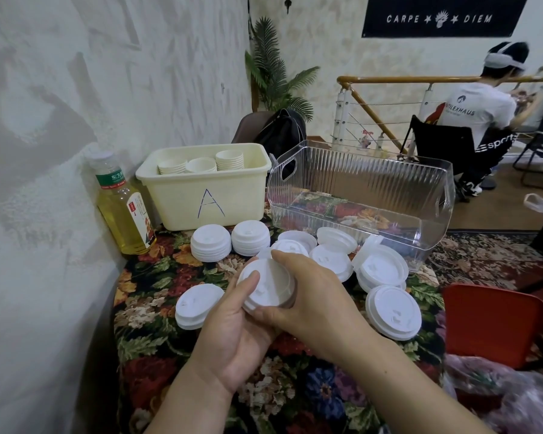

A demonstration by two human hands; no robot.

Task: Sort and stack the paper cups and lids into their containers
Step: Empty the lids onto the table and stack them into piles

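Both my hands hold one small stack of white lids (265,285) above the middle of the flowered table. My left hand (235,327) cups it from below with the thumb on top. My right hand (308,296) grips it from the right side, fingers curled over the far rim. Two neat lid stacks (210,242) (250,238) stand in front of the cream bin marked A (206,198), which holds stacked paper cups (229,159). Loose lids (380,270) lie scattered in front of the clear ribbed container (433,195). Another lid stack (195,305) sits at the left, and one (394,311) at the right.
A bottle of yellow drink (124,208) stands against the wall at the left. A red stool (492,324) and plastic bags (511,399) are at the table's right side. A backpack (281,133) sits behind the bin. A person (480,114) sits at the back right by a railing.
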